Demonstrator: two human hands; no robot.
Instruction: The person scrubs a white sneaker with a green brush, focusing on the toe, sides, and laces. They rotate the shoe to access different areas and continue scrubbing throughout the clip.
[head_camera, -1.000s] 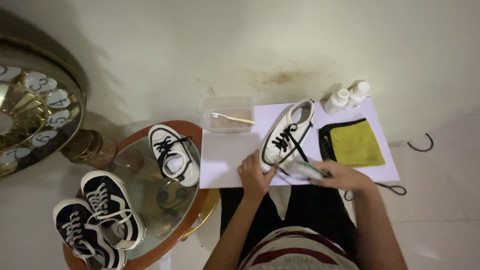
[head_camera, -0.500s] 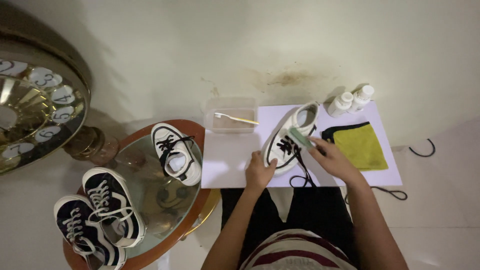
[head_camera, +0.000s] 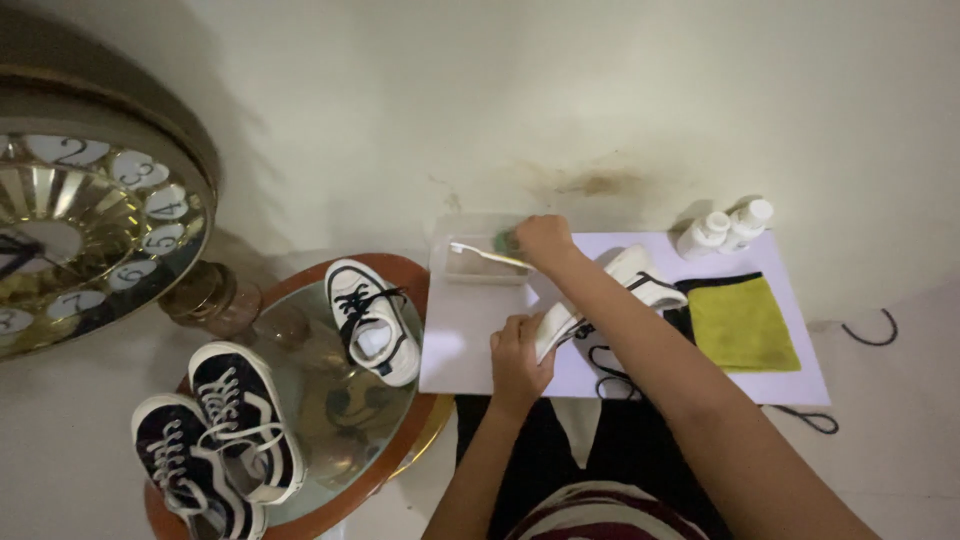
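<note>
The right hand (head_camera: 543, 240) has reached the clear tub (head_camera: 480, 262), toothbrush (head_camera: 485, 254) across it.

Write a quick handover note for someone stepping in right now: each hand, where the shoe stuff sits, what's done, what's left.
Left hand: holds the white shoe at its toe end on the white mat.
Right hand: grips a green brush at the clear tub, where a toothbrush lies.
Nearby: two white bottles, yellow cloth.
Round table: second white shoe, two dark shoes.
Done: cannot tell.
Left: likely brushing the held shoe.
</note>
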